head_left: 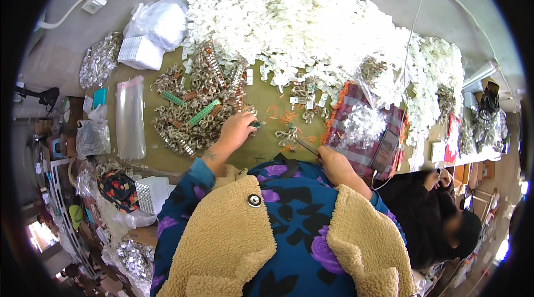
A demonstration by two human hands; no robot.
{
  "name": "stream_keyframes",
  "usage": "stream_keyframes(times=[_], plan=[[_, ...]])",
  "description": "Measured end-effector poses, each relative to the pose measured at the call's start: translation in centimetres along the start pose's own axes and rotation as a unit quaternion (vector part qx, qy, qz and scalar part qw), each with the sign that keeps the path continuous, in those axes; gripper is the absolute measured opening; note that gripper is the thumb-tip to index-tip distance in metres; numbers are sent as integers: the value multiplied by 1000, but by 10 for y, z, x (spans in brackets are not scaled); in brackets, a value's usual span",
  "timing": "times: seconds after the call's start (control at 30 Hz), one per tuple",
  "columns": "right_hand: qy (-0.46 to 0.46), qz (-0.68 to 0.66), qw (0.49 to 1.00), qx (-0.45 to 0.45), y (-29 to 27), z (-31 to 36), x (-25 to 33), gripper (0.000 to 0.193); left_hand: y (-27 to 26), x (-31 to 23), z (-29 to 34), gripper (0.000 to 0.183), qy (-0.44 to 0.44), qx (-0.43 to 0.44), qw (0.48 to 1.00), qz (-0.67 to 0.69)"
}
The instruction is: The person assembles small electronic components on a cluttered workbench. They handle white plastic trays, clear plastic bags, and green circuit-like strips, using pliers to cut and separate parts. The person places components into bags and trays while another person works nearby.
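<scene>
My left hand point(238, 130) is closed at the right edge of a heap of small coiled parts point(192, 124), its fingers round a small dark green piece point(255, 124) that is mostly hidden. Green strips point(203, 113) lie on top of the heap. My right hand point(337, 167) grips a thin dark pointed tool point(307, 146), its exact kind unclear. The tool's tip reaches toward a small cluster of coiled parts point(286, 135) between my hands. Thin orange bits point(272, 112) are scattered around that cluster.
A large mound of white pieces point(278, 18) covers the far side of the table. A plaid cloth point(347, 110) with shiny clear pieces and a phone point(385, 149) lies at right. Clear plastic sleeves point(130, 119) lie at left. A person in black point(425, 213) sits at right.
</scene>
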State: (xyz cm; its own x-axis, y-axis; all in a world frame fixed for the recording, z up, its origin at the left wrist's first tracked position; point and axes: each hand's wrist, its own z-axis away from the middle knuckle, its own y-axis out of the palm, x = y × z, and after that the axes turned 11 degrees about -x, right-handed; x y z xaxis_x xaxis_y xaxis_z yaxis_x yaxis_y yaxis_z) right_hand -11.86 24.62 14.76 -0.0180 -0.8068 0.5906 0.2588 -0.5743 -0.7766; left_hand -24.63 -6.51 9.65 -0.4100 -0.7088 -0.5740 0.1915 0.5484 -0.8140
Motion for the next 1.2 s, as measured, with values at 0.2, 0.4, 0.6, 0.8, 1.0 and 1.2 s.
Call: stream_keyframes(times=[0.2,0.4,0.6,0.8,1.0,1.2], plan=[[-75,-171,976,-114,-21,-18,42,25,-60,-66,-19,35,-14,3,978,209],[-76,-136,979,-132,-31,-19,58,31,-67,-118,-14,36,-36,-93,971,217],[-88,-57,987,-121,-29,-12,50,35,-56,-118,-6,30,-66,-87,957,267],[-84,-20,990,-114,-34,-4,51,32,-53,-113,-2,26,-114,-63,929,347],[-80,-49,984,-153,-34,-4,53,40,-55,-114,3,28,-116,-65,938,321],[-92,-30,984,-147,-31,-8,53,47,-50,-119,6,27,-115,-70,943,306]])
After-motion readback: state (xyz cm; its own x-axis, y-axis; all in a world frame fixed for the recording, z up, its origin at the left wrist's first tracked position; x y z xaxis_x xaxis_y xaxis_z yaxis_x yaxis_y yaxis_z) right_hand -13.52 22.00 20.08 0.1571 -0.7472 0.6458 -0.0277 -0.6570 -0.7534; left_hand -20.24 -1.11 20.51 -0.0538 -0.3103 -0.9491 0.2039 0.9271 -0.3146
